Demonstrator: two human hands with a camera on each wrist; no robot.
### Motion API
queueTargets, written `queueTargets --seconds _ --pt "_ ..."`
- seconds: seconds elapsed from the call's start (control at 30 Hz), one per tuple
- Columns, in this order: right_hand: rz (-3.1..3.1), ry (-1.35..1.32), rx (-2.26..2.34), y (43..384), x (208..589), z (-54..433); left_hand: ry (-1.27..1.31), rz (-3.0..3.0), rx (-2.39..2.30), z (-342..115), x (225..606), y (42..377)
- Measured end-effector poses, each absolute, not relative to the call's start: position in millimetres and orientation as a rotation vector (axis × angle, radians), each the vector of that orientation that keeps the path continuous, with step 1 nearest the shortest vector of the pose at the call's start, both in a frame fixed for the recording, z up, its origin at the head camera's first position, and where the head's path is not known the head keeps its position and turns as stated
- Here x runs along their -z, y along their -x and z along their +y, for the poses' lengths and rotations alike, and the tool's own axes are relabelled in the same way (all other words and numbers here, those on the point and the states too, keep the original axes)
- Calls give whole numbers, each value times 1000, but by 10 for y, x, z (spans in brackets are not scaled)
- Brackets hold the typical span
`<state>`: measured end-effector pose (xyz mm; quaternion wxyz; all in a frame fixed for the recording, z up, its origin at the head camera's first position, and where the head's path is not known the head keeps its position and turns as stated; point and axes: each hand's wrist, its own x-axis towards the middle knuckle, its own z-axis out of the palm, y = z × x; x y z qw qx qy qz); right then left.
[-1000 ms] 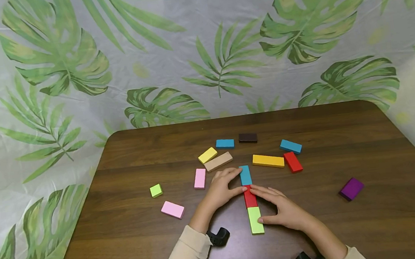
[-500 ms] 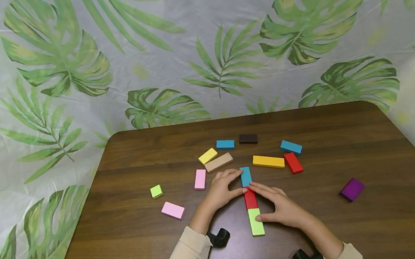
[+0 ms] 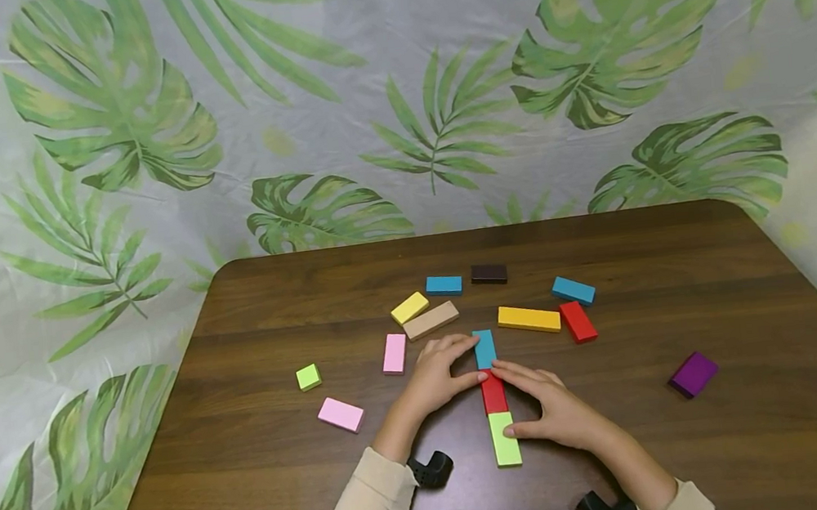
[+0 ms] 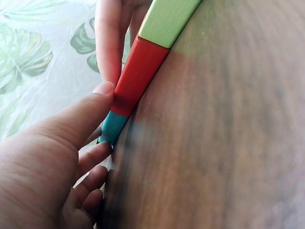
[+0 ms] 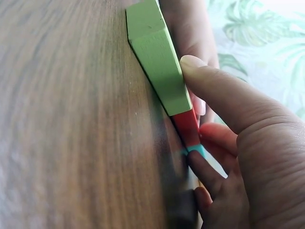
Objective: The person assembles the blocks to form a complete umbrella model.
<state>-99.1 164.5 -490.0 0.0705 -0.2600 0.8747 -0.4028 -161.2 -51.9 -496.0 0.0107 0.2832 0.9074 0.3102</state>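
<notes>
Three wooden blocks lie end to end in a straight row on the table: a blue block (image 3: pixel 485 349) at the far end, a red block (image 3: pixel 494 393) in the middle and a light green block (image 3: pixel 504 443) nearest. My left hand (image 3: pixel 432 376) is at the row's left side, index fingertip at the blue block and thumb on the red one. From the right, my right hand (image 3: pixel 559 407) rests its thumb on the green block, its other fingers reaching to where red meets blue. Both hands touch the row with loosely extended fingers, without gripping.
Beyond the row lie a yellow-orange block (image 3: pixel 529 319), a red block (image 3: pixel 578 321), a dark block (image 3: pixel 488 273) and a tan block (image 3: pixel 431 320). Pink blocks (image 3: pixel 340 414) and a small green cube (image 3: pixel 308 377) sit left; a purple block (image 3: pixel 693 374) is at right.
My right thumb has shifted slightly left, further onto the green block. The left hand and the row stay practically still.
</notes>
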Motion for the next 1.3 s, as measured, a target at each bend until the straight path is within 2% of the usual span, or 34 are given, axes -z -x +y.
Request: queueTargets --seconds 0.67,1.03,1.3 --pt "2626 791 1219 996 4905 1647 -874 2818 -1002 -521 4950 1609" --pt "2627 770 1215 995 4904 1637 -699 3047 -1446 -567 5000 1668" --pt "2625 765 1216 994 4909 1639 -469 3142 -1459 -594 5014 1709"
